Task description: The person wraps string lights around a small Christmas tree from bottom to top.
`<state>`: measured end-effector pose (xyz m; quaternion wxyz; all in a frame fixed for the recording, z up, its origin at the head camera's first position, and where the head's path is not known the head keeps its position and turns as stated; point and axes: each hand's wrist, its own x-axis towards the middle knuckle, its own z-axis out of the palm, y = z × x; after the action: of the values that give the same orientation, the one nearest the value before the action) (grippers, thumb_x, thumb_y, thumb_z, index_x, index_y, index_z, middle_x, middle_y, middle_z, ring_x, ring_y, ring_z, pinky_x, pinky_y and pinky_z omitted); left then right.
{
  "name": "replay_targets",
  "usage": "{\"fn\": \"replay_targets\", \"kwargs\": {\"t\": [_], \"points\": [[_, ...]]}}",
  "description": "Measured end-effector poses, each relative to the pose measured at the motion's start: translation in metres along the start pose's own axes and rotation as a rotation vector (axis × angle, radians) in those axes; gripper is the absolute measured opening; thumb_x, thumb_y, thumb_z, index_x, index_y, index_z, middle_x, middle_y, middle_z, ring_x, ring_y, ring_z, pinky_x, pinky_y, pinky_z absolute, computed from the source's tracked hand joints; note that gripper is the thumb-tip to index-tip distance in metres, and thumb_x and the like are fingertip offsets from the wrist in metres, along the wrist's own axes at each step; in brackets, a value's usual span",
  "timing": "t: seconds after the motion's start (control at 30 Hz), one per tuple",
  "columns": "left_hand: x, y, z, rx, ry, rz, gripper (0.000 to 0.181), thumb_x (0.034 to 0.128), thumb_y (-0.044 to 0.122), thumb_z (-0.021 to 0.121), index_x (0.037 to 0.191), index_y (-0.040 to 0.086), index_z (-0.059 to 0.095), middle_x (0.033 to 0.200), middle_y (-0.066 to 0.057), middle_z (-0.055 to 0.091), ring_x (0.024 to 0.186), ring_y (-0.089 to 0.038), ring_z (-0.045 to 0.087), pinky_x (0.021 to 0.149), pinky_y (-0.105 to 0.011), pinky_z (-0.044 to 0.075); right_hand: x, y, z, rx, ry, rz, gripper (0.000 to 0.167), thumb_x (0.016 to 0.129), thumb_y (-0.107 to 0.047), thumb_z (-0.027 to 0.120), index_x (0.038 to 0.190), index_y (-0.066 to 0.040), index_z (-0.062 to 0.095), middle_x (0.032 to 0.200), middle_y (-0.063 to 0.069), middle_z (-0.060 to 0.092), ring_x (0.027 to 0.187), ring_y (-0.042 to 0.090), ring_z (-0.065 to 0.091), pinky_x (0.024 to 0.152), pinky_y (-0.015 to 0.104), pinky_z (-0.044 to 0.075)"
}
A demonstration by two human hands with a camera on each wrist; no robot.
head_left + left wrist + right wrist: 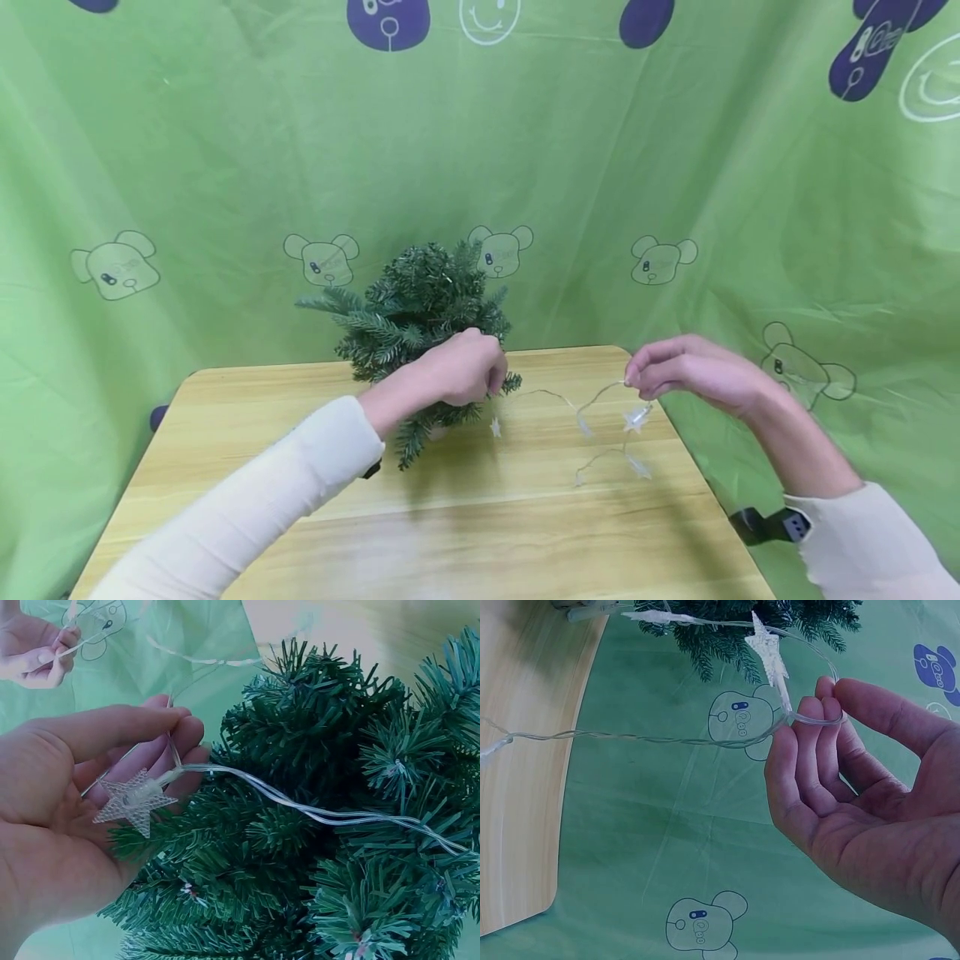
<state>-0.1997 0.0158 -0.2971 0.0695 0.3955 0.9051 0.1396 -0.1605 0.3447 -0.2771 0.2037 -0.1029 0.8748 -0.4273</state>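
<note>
A small green artificial tree (420, 308) stands on the wooden table. At its right side the left hand (468, 367) pinches a clear star light string; in the left wrist view the hand (90, 787) holds the wire (300, 806) between thumb and fingers, a clear star (135, 801) lying against the fingers. The wire runs across the branches. Right of the tree, the right hand (693, 371) holds the string up, with stars (636, 418) hanging below. In the right wrist view the hand (870, 780) pinches the looped wire (667, 740) beside a white star (765, 649).
A light wooden table (480, 533) lies below both hands. Behind and around it hangs a green cloth (225, 183) with bear-head prints. Part of the string dangles over the table's right side. Black straps with small devices show at the wrists, the right one (772, 525) by the sleeve.
</note>
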Motion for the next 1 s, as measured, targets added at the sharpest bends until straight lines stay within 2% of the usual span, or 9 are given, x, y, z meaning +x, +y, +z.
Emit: {"fn": "replay_targets", "kwargs": {"t": [0.2,0.47,0.67,0.87,1.0], "points": [[0.0000,0.0001,0.0029,0.002,0.026,-0.025,0.044,0.0719,-0.022,0.054,0.082,0.013,0.078,0.089,0.000,0.076,0.088,-0.018,0.070,0.075,-0.024,0.059,-0.0012,-0.0001,0.0009,0.004,-0.005,0.002,0.026,0.094,-0.018,0.064,0.111,0.002,0.067,0.109,0.015,0.066,0.100,0.025,0.066,0.091,0.033,0.056],[0.0003,0.0012,0.0025,-0.009,0.035,-0.052,0.048,0.0676,-0.025,0.048,0.083,0.011,0.076,0.085,-0.001,0.072,0.076,-0.015,0.060,0.067,-0.022,0.055,-0.0017,0.0000,0.0004,0.008,0.000,0.002,0.025,0.094,-0.017,0.064,0.111,0.002,0.067,0.108,0.015,0.066,0.099,0.024,0.065,0.091,0.033,0.056],[0.0010,0.0020,0.0015,-0.003,0.020,-0.063,0.047,0.0711,-0.023,0.052,0.091,0.011,0.077,0.094,-0.003,0.076,0.088,-0.019,0.069,0.075,-0.026,0.059,-0.0005,-0.0001,-0.0001,0.007,0.009,0.001,0.025,0.095,-0.017,0.064,0.111,0.001,0.067,0.109,0.014,0.066,0.099,0.024,0.066,0.091,0.033,0.056],[0.0019,0.0027,0.0014,0.000,0.011,-0.038,0.042,0.0730,-0.019,0.055,0.090,0.011,0.077,0.096,-0.004,0.077,0.093,-0.021,0.072,0.078,-0.028,0.060,-0.0013,-0.0024,-0.0042,0.000,0.031,0.007,0.026,0.095,-0.017,0.063,0.113,0.002,0.067,0.110,0.013,0.067,0.100,0.024,0.066,0.092,0.031,0.056],[0.0034,0.0073,0.0010,-0.031,-0.002,0.004,0.035,0.0764,-0.014,0.059,0.093,0.011,0.077,0.091,-0.003,0.077,0.083,-0.018,0.070,0.077,-0.026,0.059,-0.0011,-0.0055,-0.0063,0.017,0.039,0.004,0.027,0.097,-0.016,0.060,0.114,0.004,0.066,0.111,0.013,0.068,0.101,0.023,0.067,0.091,0.030,0.057]]}}
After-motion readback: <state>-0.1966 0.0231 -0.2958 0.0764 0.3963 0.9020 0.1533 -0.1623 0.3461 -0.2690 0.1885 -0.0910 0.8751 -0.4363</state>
